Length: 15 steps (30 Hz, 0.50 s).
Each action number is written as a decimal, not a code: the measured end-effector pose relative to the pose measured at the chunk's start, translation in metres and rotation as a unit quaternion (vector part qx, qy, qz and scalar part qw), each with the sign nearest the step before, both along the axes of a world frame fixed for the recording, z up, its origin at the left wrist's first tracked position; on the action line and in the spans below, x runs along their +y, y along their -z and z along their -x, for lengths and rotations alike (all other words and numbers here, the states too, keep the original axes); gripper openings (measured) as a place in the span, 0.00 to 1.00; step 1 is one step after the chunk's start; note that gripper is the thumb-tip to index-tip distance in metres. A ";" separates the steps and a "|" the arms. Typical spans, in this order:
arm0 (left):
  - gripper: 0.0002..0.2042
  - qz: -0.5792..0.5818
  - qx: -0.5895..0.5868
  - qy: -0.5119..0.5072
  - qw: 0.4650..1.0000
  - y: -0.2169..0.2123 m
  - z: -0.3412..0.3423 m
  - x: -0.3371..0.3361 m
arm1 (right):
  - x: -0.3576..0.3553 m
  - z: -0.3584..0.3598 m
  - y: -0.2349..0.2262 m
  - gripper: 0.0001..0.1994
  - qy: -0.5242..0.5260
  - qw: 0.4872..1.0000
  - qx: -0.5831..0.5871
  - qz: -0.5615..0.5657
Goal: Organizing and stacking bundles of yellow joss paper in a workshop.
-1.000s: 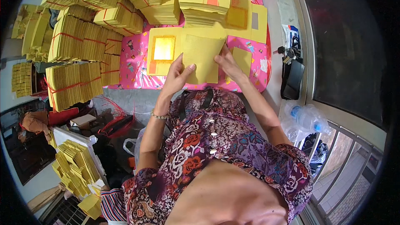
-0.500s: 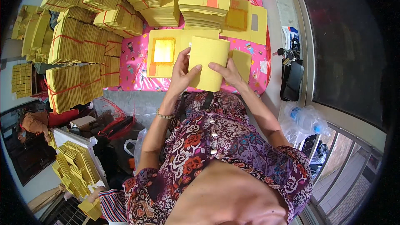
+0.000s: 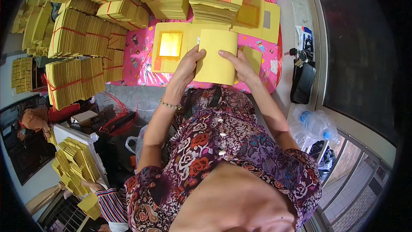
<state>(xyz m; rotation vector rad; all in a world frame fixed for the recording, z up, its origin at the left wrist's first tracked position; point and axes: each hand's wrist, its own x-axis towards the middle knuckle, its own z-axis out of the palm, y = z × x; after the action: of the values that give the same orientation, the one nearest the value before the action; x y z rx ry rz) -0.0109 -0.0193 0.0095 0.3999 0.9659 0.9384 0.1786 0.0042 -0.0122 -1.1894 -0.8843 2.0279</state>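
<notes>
The left hand (image 3: 189,65) is pinching the left edge of a folded yellow paper (image 3: 216,58), thumb lying near the top edge of the grip and fingers mostly hiding underneath. The right hand (image 3: 242,65) is pinching the right edge, its thumb pressing on the upper face. The paper is spanning the gap between both hands, over the near edge of the table, just beyond the person's lap. It is bowing slightly, so I'm judging it light, springy rather than stiff, unlikely to slip but easy to crease. The side edges are looking like the best hold, leaving the middle unsqueezed.

Just left of it, an open yellow sheet (image 3: 160,66) with a shiny gold square is lying on the pink cloth (image 3: 141,62). On the far side a tall stack (image 3: 212,10) is standing; on the left, bundles (image 3: 71,38) tied with red string are standing in piles. Off to the right, clear plastic (image 3: 297,124) is wrapping a bottle (image 3: 316,122). Near left, a pale plastic bag (image 3: 136,144) is hiding its contents from me. Farther left, a white-edged stand (image 3: 96,148) is bearing loose yellow papers (image 3: 77,159), beside a co-worker's striped sleeve (image 3: 110,202).
</notes>
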 end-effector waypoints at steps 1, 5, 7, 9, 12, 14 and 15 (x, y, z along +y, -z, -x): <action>0.20 0.013 0.007 0.005 1.000 -0.001 0.000 0.001 | 0.001 -0.001 0.001 0.24 -0.002 1.000 0.000 0.016; 0.19 0.020 0.003 0.012 1.000 0.001 -0.001 0.004 | 0.000 -0.001 0.004 0.25 0.014 0.999 0.013 0.047; 0.19 0.012 0.005 0.015 1.000 0.008 -0.001 0.004 | 0.000 -0.001 0.003 0.25 0.014 0.999 0.009 0.047; 0.19 0.006 0.008 0.005 1.000 0.012 -0.002 0.002 | 0.000 -0.001 0.002 0.25 0.014 0.999 0.006 0.046; 0.20 -0.011 0.029 -0.001 1.000 0.009 -0.005 0.000 | -0.002 -0.002 0.000 0.24 0.005 1.000 -0.007 -0.015; 0.20 -0.022 0.047 0.000 0.999 0.002 -0.010 -0.004 | -0.003 -0.003 -0.007 0.23 -0.025 0.992 -0.074 -0.094; 0.20 -0.076 0.081 -0.019 0.994 -0.002 -0.015 -0.007 | -0.004 -0.004 -0.010 0.23 -0.025 0.992 -0.074 -0.095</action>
<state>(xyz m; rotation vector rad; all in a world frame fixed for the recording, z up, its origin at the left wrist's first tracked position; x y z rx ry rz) 0.0043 -0.0268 0.0117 0.5956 1.0559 1.0306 0.1822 0.0001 -0.0027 -1.2328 -1.1635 1.8633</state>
